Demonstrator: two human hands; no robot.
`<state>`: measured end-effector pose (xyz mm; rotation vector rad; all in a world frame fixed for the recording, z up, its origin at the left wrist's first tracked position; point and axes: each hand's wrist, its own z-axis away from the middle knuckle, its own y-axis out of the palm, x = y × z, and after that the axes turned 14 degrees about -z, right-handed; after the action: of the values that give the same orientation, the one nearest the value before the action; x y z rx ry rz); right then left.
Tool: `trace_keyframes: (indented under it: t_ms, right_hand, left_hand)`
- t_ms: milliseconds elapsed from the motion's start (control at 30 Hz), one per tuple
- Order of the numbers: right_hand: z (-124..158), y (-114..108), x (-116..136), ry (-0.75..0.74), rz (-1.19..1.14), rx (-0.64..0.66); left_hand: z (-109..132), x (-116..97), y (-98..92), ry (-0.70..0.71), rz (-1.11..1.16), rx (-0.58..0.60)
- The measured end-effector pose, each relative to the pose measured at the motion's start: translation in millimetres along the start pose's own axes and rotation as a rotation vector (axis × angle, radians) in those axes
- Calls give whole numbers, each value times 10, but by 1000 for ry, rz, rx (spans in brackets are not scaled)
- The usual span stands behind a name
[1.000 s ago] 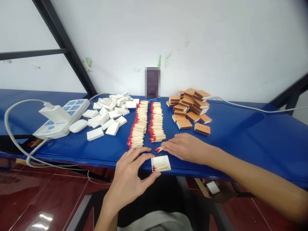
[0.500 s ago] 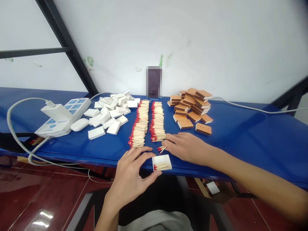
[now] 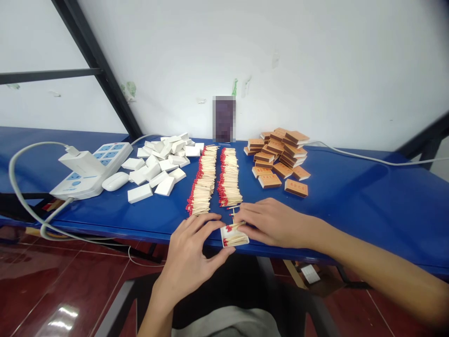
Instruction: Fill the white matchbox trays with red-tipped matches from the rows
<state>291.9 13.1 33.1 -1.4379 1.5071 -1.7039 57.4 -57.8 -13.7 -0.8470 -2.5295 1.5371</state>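
A small white matchbox tray lies at the table's front edge, with several red-headed matches along its near side. My left hand steadies it, index finger at the far left corner and thumb at the near edge. Over the tray's right side, my right hand pinches a few matches between thumb and fingers, their red heads pointing left above the tray. Just beyond it lie a few stray matches. Two long rows of matches, a left row and a right row, run away from me.
White matchbox trays are heaped at the back left. Orange-brown matchboxes are piled at the right. A power strip with a plugged-in charger, a white rounded case and a cable stand on the blue table. A pixelated dark rectangle leans on the wall.
My right hand has moved from beside the loose matches down to the tray, bringing a few matches over it. My left hand and the tray have stayed in place.
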Motion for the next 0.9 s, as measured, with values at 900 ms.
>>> trace_keyframes:
  t_ms: [900]
  right_hand:
    - [-113,165,-7,265,-587,-307]
  left_hand:
    - [-35,-19,-8,-5,2,45]
